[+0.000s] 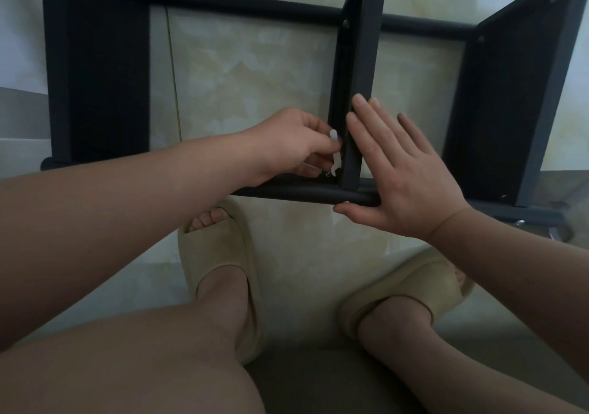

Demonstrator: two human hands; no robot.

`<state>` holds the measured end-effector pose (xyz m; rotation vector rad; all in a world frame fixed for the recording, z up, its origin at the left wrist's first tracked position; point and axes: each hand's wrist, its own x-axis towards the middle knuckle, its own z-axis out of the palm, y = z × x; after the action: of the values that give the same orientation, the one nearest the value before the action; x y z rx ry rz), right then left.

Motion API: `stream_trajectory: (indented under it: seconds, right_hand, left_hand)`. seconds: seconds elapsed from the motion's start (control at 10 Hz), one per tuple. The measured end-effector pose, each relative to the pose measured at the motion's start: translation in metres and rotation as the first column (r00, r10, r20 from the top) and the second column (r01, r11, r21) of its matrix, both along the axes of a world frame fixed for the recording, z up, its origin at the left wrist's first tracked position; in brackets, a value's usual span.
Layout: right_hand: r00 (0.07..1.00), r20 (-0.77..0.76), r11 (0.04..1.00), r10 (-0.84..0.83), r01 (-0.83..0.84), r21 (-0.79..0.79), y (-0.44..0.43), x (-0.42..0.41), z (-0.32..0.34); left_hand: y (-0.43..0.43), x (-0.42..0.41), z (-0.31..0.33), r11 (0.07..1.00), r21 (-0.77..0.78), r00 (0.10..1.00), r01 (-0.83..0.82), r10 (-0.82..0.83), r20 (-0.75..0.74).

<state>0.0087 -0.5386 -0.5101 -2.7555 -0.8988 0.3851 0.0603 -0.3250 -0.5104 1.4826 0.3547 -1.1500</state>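
left hand [293,141]: fingers curl round a small white tool [334,155], low beside the middle bar [360,63].
white tool: its tip sits at a screw [328,173], where the middle bar meets the front tube [302,194].
right hand [404,177]: flat, fingers straight, pressing on the middle bar.
rack [98,78]: black, lying on the tiled floor [255,72].

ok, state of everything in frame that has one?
left hand: pinches the white wrench, low beside the middle bar.
white wrench: held, head down at the bar's foot.
right hand: flat, fingers straight, pressed on the middle bar.
middle bar: set between the frame's tubes; tightness cannot be told.
black frame: resting on the tile floor.
slippers: on both feet.
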Motion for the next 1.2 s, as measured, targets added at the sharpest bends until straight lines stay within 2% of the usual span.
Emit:
stream_trajectory:
  seconds: [0.2,0.6,1.0,1.2]
  right_hand:
    - [1.000,-0.003,1.000,-0.002,0.002,-0.005,0.0006,0.0000,0.0013]
    - [1.000,-0.005,1.000,-0.007,0.007,0.006,0.0008,-0.0001,0.0017]
    - [1.000,0.000,1.000,-0.006,0.006,0.008,0.0003,-0.0008,0.0013]
    - [1.000,-0.004,1.000,-0.003,0.003,-0.002,0.0007,-0.0007,0.0012]
  left_hand:
    - [-0.0033,0.0000,-0.0048,0.989,0.134,0.997,-0.065,0.059,0.047]
    - [-0.0060,0.0013,-0.0005,0.990,0.059,0.987,-0.131,0.125,0.102]
    - [-0.0051,-0.0003,-0.0003,0.992,0.069,0.994,-0.105,0.102,0.049]
    - [-0.0039,0.0010,0.0018,0.986,0.003,0.981,-0.169,0.168,-0.091]
